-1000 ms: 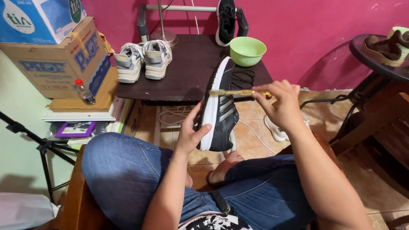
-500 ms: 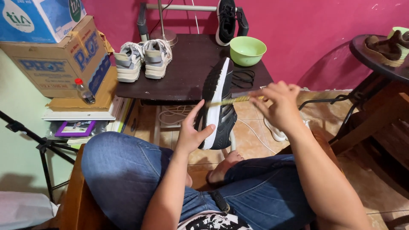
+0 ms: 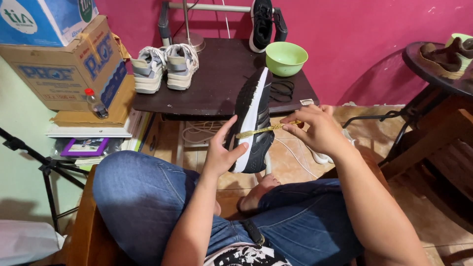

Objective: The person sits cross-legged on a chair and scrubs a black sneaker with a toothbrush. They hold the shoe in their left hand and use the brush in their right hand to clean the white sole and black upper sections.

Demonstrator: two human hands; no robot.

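Observation:
My left hand (image 3: 221,152) grips a black sneaker with a white sole edge (image 3: 253,118), held on its side with the toe pointing away over the dark table's front edge. My right hand (image 3: 318,130) pinches the handle of a yellow brush (image 3: 261,130), whose head lies across the shoe's side near my left thumb. Both forearms reach out over my jeans-clad legs.
A dark wooden table (image 3: 217,88) carries a pair of grey-white sneakers (image 3: 165,66), a green bowl (image 3: 286,58), black laces (image 3: 282,91) and another black shoe (image 3: 261,24) against the pink wall. Cardboard boxes (image 3: 64,64) stack at left; a round side table (image 3: 433,64) with brown shoes stands right.
My right hand has drawn the brush down and toward me along the shoe's side. The shoe has tilted slightly in my left hand.

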